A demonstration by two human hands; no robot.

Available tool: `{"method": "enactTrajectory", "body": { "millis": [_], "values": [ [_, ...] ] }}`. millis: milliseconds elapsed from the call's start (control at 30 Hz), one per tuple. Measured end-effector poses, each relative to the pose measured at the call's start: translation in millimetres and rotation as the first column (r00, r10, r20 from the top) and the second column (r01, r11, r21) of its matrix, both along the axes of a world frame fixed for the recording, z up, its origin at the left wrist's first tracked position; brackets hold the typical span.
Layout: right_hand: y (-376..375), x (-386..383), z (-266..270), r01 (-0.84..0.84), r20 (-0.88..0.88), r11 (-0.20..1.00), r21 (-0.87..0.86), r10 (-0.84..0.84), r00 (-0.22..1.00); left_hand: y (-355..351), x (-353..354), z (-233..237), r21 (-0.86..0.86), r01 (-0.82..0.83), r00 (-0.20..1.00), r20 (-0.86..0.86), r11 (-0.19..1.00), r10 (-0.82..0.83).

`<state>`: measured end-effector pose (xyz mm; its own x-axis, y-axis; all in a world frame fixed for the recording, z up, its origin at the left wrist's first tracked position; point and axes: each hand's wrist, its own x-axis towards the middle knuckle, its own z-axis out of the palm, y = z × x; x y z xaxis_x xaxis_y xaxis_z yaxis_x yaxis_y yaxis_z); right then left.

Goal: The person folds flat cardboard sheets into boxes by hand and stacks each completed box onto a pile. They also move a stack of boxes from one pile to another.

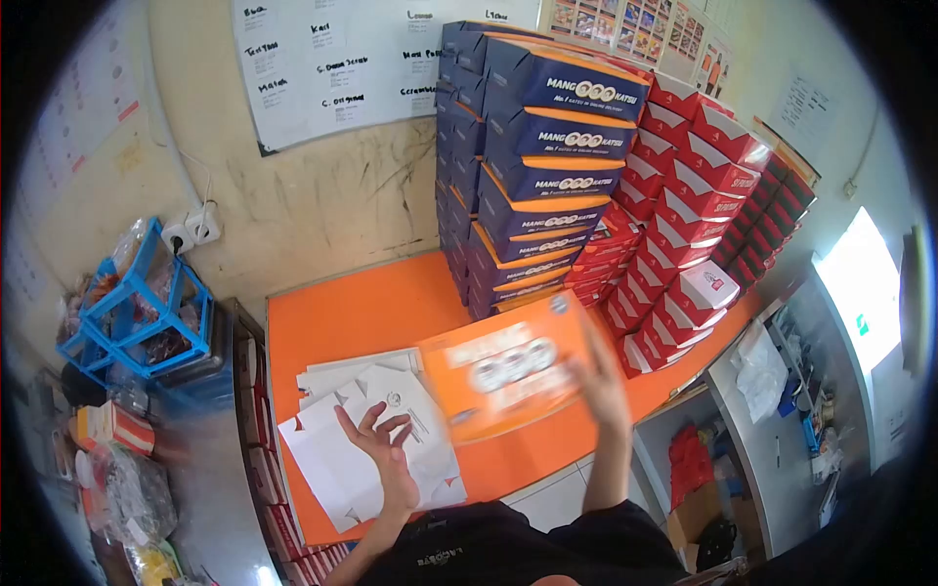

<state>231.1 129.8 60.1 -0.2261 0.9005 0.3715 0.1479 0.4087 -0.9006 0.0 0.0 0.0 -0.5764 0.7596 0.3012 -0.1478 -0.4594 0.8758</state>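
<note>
An orange food box (508,376), its white lettering blurred, is tilted above the orange table (352,283). My right hand (601,386) grips the box along its right edge. To the left, my left hand (383,439) has its fingers spread and holds nothing. Beneath that hand lies a pile of flat white cardboard sheets (342,469) with grey and red corner marks. Just behind the box rises a tall stack of blue-and-orange boxes (562,186) printed "Mang Katsu".
Red-and-white boxes (699,205) are stacked at the right back. A blue rack (147,313) with bagged items stands on the left. A whiteboard (332,68) hangs on the wall. Shelving (728,391) adjoins the table's right side.
</note>
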Motion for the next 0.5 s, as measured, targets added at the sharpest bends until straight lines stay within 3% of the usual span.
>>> {"method": "enactTrajectory", "body": {
  "millis": [67, 100, 200, 233, 267, 333, 400, 433, 467, 500],
  "values": [
    [32, 30, -10, -0.01, -0.301, 0.974, -0.228, -0.061, 0.952, 4, -14, 2, -0.166, 0.015, 0.993, -0.109, 0.986, -0.033],
    [64, 51, -16, 0.108, -0.266, 0.96, -0.258, -0.178, 0.947, 23, -2, -2, -0.13, 0.016, 0.996, -0.086, 0.991, -0.027],
    [123, 72, -92, 0.406, 0.068, 0.889, -0.212, -0.401, 0.914, 35, -3, -13, -0.256, 0.139, 0.989, 0.088, 0.957, -0.12],
    [125, 66, -96, 0.496, 0.2, 0.853, -0.161, -0.464, 0.863, 38, -3, -12, -0.242, 0.13, 0.99, 0.078, 0.961, -0.115],
    [125, 61, -102, 0.542, 0.125, 0.84, 0.004, -0.538, 0.833, 40, -2, -11, -0.255, 0.115, 0.99, 0.107, 0.96, -0.09],
    [109, 44, -90, 0.717, 0.115, 0.573, 0.396, -0.806, 0.58, 30, -12, -5, -0.289, 0.077, 0.992, 0.123, 0.954, -0.043],
    [62, -3, -54, 0.759, -0.069, 0.413, 0.504, -0.856, 0.512, 21, -33, 7, -0.329, -0.034, 0.965, 0.235, 0.944, 0.116],
    [36, -36, -47, 0.71, -0.196, 0.586, 0.391, -0.701, 0.686, 20, -41, 12, -0.327, -0.061, 0.963, 0.231, 0.943, 0.143],
    [12, -61, -64, 0.438, -0.133, 0.795, 0.419, -0.423, 0.896, 15, -49, 17, -0.362, -0.213, 0.945, 0.159, 0.908, 0.285],
    [-3, -91, -89, 0.085, -0.011, 0.874, 0.479, -0.091, 0.996, 11, -56, 19, -0.39, -0.355, 0.906, 0.082, 0.85, 0.416]
  ]
}}
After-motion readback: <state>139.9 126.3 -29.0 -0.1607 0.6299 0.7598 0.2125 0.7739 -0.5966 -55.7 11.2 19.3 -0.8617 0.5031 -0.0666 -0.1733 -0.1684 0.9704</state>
